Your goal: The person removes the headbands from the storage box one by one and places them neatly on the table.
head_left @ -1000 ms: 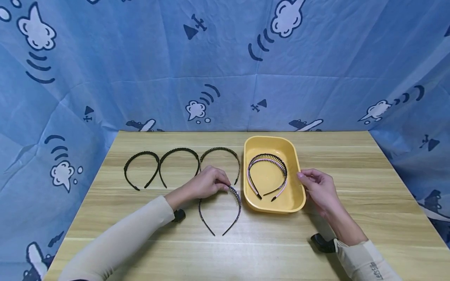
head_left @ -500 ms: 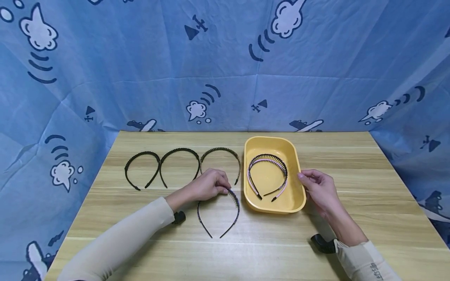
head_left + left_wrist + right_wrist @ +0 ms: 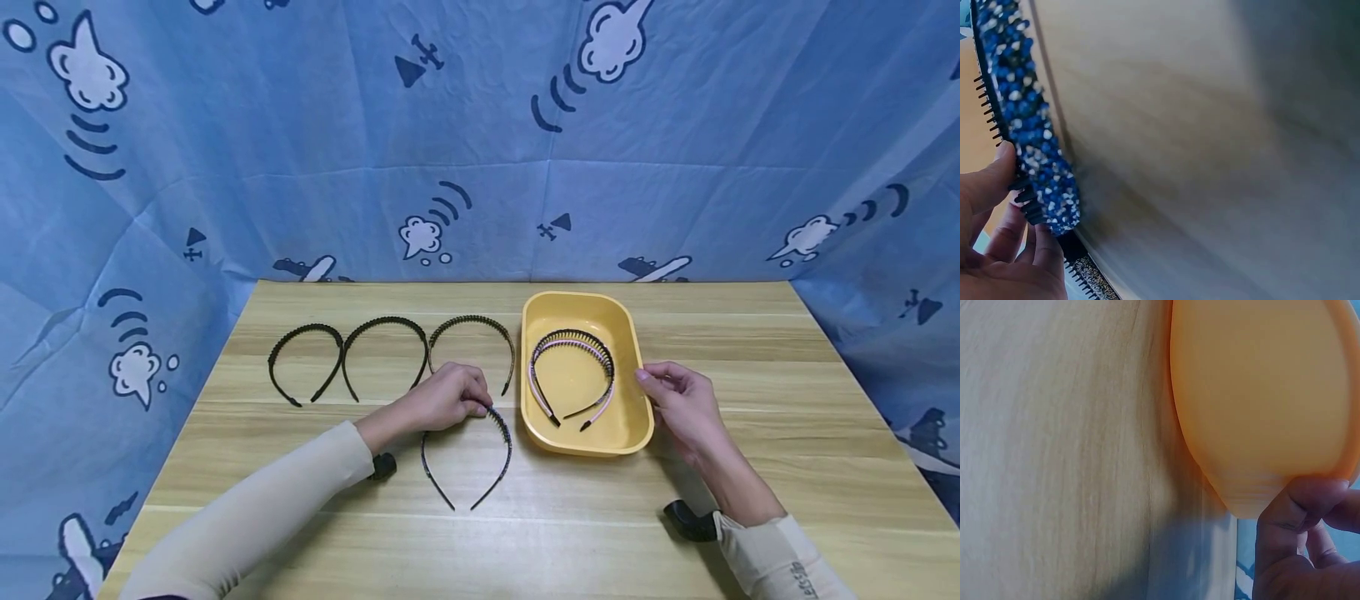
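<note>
My left hand (image 3: 448, 397) pinches the top of a headband (image 3: 504, 467) between thumb and fingers; its two ends point toward me. In the left wrist view the headband (image 3: 1032, 119) shows blue and silver sparkling stones and black comb teeth along its inner side. My right hand (image 3: 681, 404) holds the right rim of a yellow plastic basin (image 3: 643, 417), thumb on the rim and fingers beneath it. Inside the basin lie a pink headband (image 3: 534, 392) and a black toothed one (image 3: 609, 358), overlapping each other. The right wrist view shows the basin's outer wall (image 3: 1260, 387) close to the fingers.
Behind my left hand, three headbands lie in a row: a black one (image 3: 273, 342) at the left, another black one (image 3: 382, 320) in the middle, and a brownish one (image 3: 512, 350) beside the basin. A blue patterned curtain (image 3: 480, 108) hangs behind the wooden table (image 3: 750, 333).
The headband in my left hand has shifted slightly toward me and left since a second ago. My right hand has stayed at the basin's rim.
</note>
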Demonstrator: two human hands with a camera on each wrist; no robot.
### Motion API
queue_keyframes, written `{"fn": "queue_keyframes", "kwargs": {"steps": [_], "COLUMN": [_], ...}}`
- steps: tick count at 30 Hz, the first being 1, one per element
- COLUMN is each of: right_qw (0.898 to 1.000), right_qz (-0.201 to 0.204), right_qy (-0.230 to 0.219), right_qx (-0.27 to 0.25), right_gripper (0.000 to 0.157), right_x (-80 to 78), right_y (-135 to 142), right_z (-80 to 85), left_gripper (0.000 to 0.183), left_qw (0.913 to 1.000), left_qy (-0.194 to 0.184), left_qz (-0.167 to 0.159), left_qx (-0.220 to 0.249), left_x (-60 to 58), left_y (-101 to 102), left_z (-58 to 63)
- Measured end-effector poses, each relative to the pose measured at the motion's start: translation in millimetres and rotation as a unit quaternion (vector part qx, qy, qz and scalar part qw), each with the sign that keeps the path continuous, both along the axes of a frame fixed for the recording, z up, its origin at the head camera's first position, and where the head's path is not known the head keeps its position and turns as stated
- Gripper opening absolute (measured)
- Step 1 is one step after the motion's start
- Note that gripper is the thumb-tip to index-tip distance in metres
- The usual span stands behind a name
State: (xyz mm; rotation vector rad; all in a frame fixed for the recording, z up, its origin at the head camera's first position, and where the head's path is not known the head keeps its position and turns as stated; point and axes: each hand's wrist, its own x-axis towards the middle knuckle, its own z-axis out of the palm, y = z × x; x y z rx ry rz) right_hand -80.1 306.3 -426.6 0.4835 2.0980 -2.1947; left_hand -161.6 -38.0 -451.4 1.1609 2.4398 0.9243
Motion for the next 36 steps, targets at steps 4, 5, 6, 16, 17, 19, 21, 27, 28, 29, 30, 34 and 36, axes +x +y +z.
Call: {"fn": "queue_keyframes", "kwargs": {"steps": [4, 5, 6, 16, 17, 19, 21, 27, 28, 29, 30, 34, 36], "right_qw": [1.0, 1.0, 1.0, 0.999, 0.999, 0.999, 0.999, 1.0, 1.0, 1.0, 1.0, 1.0, 1.0], "right_qz": [0.001, 0.001, 0.002, -0.001, 0.0, 0.0, 0.001, 0.005, 0.005, 0.005, 0.005, 0.003, 0.003], "right_qy": [-0.003, -0.004, -0.005, -0.012, -0.013, -0.012, -0.009, -0.005, -0.005, -0.004, -0.004, -0.004, -0.005], "right_qx": [0.01, 0.012, 0.013, 0.031, 0.033, 0.034, 0.032, 0.017, 0.015, 0.013, 0.014, 0.01, 0.01], "right_gripper": [0.008, 0.01, 0.012, 0.006, 0.005, 0.005, 0.006, 0.013, 0.014, 0.015, 0.014, 0.012, 0.011], "right_x": [-0.1, -0.3, -0.4, -1.0, -1.0, -0.9, -0.9, -0.6, -0.6, -0.6, -0.5, -0.2, 0.1], "right_y": [0.7, 0.6, 0.5, 0.4, 0.4, 0.4, 0.6, 0.3, 0.2, 0.0, -0.1, 0.4, 0.6], "right_z": [-0.5, -0.6, -0.7, -1.0, -1.1, -1.1, -1.1, -1.5, -1.4, -1.3, -1.2, -0.8, -0.6], "left_gripper": [0.01, 0.011, 0.011, 0.011, 0.011, 0.012, 0.012, 0.012, 0.012, 0.012, 0.012, 0.015, 0.017], "left_qw": [1.0, 1.0, 1.0, 0.9998, 0.9998, 0.9997, 0.9998, 0.9997, 0.9996, 0.9996, 0.9995, 0.9993, 0.9993], "left_qy": [0.002, 0.001, 0.001, -0.016, -0.015, -0.015, -0.013, -0.018, -0.021, -0.024, -0.027, -0.033, -0.033], "left_qz": [0.003, 0.004, 0.005, 0.014, 0.014, 0.015, 0.015, 0.015, 0.016, 0.016, 0.016, 0.015, 0.014], "left_qx": [-0.004, -0.005, -0.006, -0.006, -0.007, -0.007, -0.007, -0.003, -0.003, -0.003, -0.003, -0.006, -0.008], "left_x": [0.5, 0.6, 0.7, 0.8, 0.9, 1.0, 0.9, 1.2, 1.1, 1.0, 1.0, 0.1, -0.5], "left_y": [0.8, 0.9, 0.9, 0.4, 0.4, 0.4, 0.4, 0.4, 0.4, 0.5, 0.4, 0.5, 0.7], "left_z": [-0.2, -0.1, -0.3, 0.0, -0.1, 0.1, 0.4, 0.9, 0.8, 0.8, 1.1, 2.5, 3.8]}}
